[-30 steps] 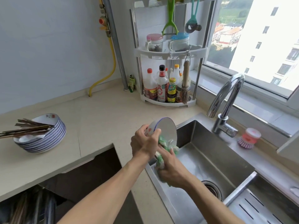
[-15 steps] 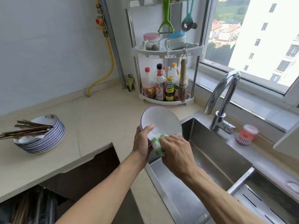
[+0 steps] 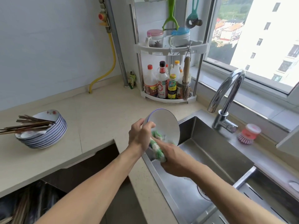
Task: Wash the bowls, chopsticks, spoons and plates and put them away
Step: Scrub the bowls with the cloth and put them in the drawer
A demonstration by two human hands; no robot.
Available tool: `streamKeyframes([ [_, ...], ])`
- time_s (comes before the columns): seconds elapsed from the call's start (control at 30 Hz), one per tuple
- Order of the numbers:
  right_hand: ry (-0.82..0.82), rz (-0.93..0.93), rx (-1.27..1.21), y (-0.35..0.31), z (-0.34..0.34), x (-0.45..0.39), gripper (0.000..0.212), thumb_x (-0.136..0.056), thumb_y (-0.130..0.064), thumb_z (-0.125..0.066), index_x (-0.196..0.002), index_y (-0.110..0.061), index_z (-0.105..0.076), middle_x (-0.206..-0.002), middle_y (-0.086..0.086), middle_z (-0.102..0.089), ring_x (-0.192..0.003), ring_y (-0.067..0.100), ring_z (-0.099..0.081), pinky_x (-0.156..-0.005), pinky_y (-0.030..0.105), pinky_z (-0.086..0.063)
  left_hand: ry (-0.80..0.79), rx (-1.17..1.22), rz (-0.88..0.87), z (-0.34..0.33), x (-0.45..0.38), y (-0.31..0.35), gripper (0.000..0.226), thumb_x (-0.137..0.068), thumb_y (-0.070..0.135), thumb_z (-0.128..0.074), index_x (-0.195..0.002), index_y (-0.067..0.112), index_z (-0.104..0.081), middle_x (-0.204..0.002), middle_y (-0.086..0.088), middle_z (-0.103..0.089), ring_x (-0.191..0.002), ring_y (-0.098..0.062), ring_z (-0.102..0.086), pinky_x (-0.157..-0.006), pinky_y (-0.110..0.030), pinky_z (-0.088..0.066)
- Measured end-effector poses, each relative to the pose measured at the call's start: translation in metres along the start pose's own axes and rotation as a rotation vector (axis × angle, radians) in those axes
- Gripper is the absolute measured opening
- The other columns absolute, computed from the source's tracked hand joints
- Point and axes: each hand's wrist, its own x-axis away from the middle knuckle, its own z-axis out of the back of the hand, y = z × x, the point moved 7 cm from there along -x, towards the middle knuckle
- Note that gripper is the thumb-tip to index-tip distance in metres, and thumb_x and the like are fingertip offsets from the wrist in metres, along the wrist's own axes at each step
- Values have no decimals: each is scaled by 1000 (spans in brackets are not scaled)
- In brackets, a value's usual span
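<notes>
A white bowl [image 3: 165,125] with a blue rim is tilted on edge over the left side of the steel sink [image 3: 215,152]. My left hand [image 3: 140,136] grips its rim, thumb inside. My right hand [image 3: 174,160] holds a green and white scrubbing cloth [image 3: 157,147] against the bowl's lower inside. On the counter at the left stands a stack of blue-striped plates [image 3: 43,133] with several dark chopsticks [image 3: 27,124] lying across the top one.
A chrome faucet [image 3: 226,97] rises behind the sink, with a pink dish brush [image 3: 248,134] beside it. A corner rack [image 3: 169,78] holds sauce bottles and jars. An open drawer [image 3: 19,206] with utensils sits below the counter at the lower left.
The bowl has turned in my left hand, its opening now facing more to the right. My right hand with the cloth has slid down to the bowl's lower edge.
</notes>
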Motion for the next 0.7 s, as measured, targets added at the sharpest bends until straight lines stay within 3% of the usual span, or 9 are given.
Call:
streamKeyframes([
  [0.07, -37, 10, 342, 19, -3, -3, 94, -83, 0, -52, -159, -29, -5, -166, -5, -13, -151, 13, -18, -122, 25, -15, -23, -36, -4, 1, 0, 0, 21, -65, 35, -52, -46, 27, -48, -47, 15, -45, -62, -16, -44, -59, -29, -32],
  [0.13, -1, -78, 376, 19, -5, -6, 94, -84, -4, -54, -159, -28, -2, -167, -4, -2, -153, 14, -5, -122, 29, -3, 8, -61, -13, 0, 1, 2, 16, -64, 36, -52, -54, 24, -52, -53, 13, -52, -61, -14, -48, -57, -29, -34],
  [0.2, -4, -121, 91, 4, -9, -7, 89, -82, 0, -51, -159, -25, -13, -163, 2, -24, -147, 14, -24, -114, 22, -20, 58, -63, -25, 1, 0, 0, 20, -63, 36, -52, -56, 18, -47, -50, 12, -48, -59, -15, -46, -57, -31, -33],
  [0.27, 8, -70, -144, -12, -7, -2, 86, -77, 7, -48, -154, -27, -29, -142, 3, -53, -119, 9, -46, -89, 10, -28, 63, -64, -20, 5, -2, -4, 23, -64, 36, -52, -53, 19, -40, -45, 14, -41, -58, -16, -41, -58, -32, -33],
  [0.33, 12, 37, -27, -4, -6, 5, 85, -78, 9, -52, -153, -26, -34, -145, -3, -53, -123, 4, -47, -96, 8, -30, -36, -70, 40, 5, -10, -7, 21, -65, 38, -55, -55, 21, -50, -54, 14, -49, -66, -18, -49, -67, -36, -43],
  [0.43, 21, 153, 400, 30, -7, 8, 78, -81, 2, -63, -150, -28, -41, -154, -7, -42, -143, 13, -39, -118, 36, -32, -258, -126, 258, 3, -14, -11, 26, -76, 41, -64, -84, 16, -67, -80, -6, -65, -76, -27, -63, -68, -33, -51],
  [0.57, 207, 163, 454, 23, 15, 5, 45, -70, -2, -52, -106, -19, -73, -106, -2, -75, -101, 21, -70, -90, 36, -56, -284, 25, 425, 0, -10, -21, 31, -86, 42, -64, -101, 15, -67, -88, -10, -68, -76, -24, -66, -65, -29, -54],
  [0.63, 339, 116, 431, 8, 26, 2, 26, -60, -4, -48, -76, -17, -63, -70, -2, -66, -69, 27, -65, -62, 33, -51, -244, 189, 362, -8, -5, -30, 34, -84, 33, -67, -111, 13, -66, -96, -10, -71, -78, -21, -67, -65, -29, -54],
  [0.7, 423, 64, 341, -10, 29, -2, 13, -56, -5, -46, -63, -16, -50, -56, -1, -53, -53, 26, -54, -48, 30, -38, -166, 341, 285, -14, 1, -33, 38, -80, 29, -67, -115, 15, -61, -104, -10, -71, -84, -22, -68, -68, -32, -54],
])
